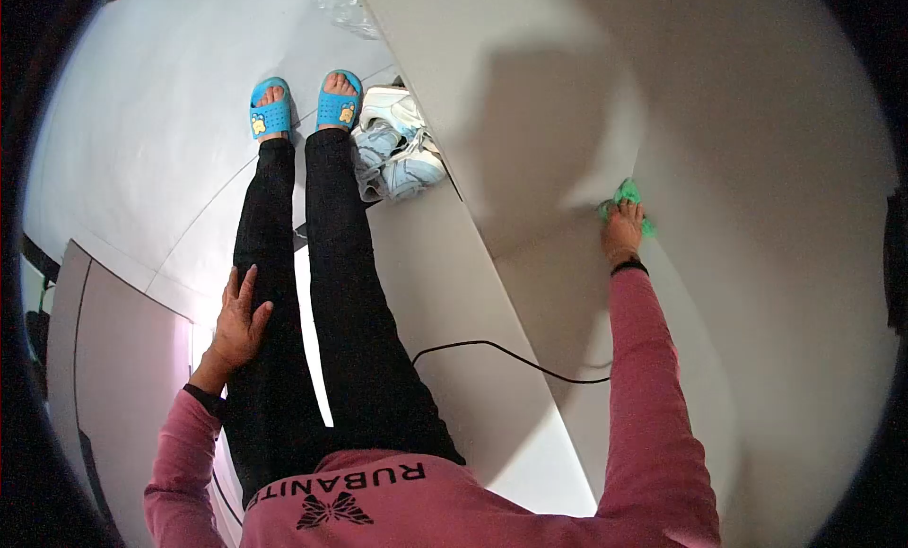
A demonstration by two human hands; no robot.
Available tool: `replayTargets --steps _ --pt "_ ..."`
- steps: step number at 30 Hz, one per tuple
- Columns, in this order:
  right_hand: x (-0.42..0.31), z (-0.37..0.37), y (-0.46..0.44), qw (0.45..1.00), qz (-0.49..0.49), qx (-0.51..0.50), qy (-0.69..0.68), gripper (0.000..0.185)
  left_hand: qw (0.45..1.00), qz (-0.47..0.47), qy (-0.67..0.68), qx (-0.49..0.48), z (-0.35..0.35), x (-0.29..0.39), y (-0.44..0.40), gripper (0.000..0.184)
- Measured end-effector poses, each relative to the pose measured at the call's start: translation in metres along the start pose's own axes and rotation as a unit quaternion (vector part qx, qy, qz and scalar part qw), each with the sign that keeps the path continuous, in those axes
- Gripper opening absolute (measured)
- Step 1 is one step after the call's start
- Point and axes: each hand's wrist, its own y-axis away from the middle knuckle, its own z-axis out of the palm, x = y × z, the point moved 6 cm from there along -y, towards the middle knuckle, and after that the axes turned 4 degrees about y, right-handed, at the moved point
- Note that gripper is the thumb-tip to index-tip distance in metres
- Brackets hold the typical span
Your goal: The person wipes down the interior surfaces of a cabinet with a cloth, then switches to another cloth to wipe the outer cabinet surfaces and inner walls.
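Observation:
My right hand (621, 232) reaches out to the right and presses a green cloth (626, 192) against the pale surface (567, 255). Parts of the cloth stick out around the fingers; the rest is hidden under the hand. On the left, my left hand (238, 323) rests against my thigh in black trousers (267, 208), fingers stretched out and nothing in them.
Several light-coloured shoes (402, 151) lie beside my feet in blue slippers (338, 108). A black cable (487, 343) crosses the pale surface below my right arm. Clear plastic (348, 7) lies on the tiled floor (170, 122). A pale panel (123, 359) stands at the left.

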Motion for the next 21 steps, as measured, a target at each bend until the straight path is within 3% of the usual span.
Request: replayTargets --steps 5,11,13,16,17,19,21 --pt "-0.030 -0.011 0.003 0.994 0.084 -0.064 -0.004 0.034 0.999 0.018 -0.036 -0.020 -0.016 -0.005 -0.006 0.059" --pt "-0.124 -0.014 0.097 0.981 -0.092 -0.138 -0.101 0.031 0.999 0.042 0.026 -0.022 -0.030 0.002 -0.002 0.060" --pt "-0.133 -0.025 0.156 0.981 -0.133 -0.094 -0.108 0.032 0.997 0.073 0.017 -0.028 -0.038 -0.002 0.001 0.061" --pt "-0.090 -0.045 0.231 0.992 -0.099 -0.023 -0.072 0.033 0.992 0.119 0.001 -0.039 -0.048 0.000 0.009 0.060" --pt "-0.072 -0.052 0.256 0.994 -0.087 -0.001 -0.060 0.033 0.989 0.144 0.013 -0.037 -0.053 0.003 0.011 0.059" --pt "-0.004 -0.063 0.312 0.995 0.076 0.030 -0.061 0.037 0.985 0.162 0.026 -0.046 -0.057 0.006 0.011 0.058" --pt "0.072 -0.079 0.377 0.962 0.239 0.085 -0.104 0.041 0.984 0.167 0.039 -0.046 -0.056 -0.011 0.007 0.058"
